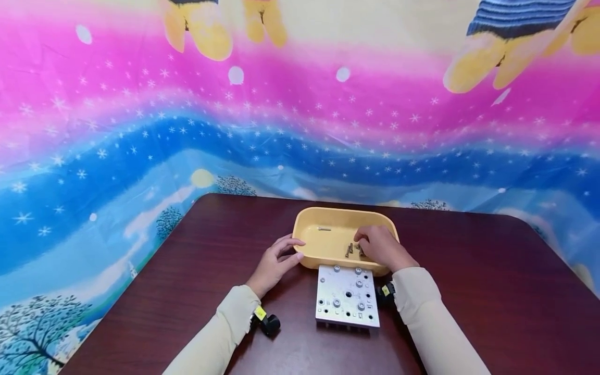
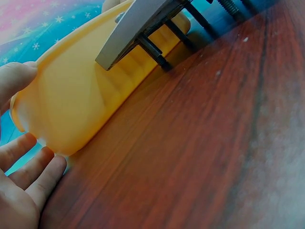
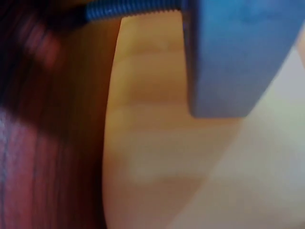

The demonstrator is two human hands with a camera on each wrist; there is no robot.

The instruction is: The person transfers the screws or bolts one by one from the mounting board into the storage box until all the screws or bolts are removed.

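A yellow tray [image 1: 323, 260] stands on the table with several small metal screws [image 1: 349, 250] inside. My left hand [image 1: 274, 265] holds the tray's left end; in the left wrist view its thumb [image 2: 21, 76] touches the rim, with the other fingers by the corner. Into the tray's right side reaches my right hand [image 1: 382, 247], fingers bent down at the screws; its fingertips are partly hidden. In front of the tray is a silver metal plate [image 1: 347, 291] with holes and several socket-head screws set in it. Threaded shanks [image 2: 152, 50] stick out below the plate.
One screw [image 1: 324, 229] lies apart in the tray's far left. The dark red wooden table [image 1: 234, 229] extends to both sides. Behind its far edge hangs a colourful printed cloth [image 1: 281, 120]. A black wrist camera [image 1: 269, 324] sits below the left wrist.
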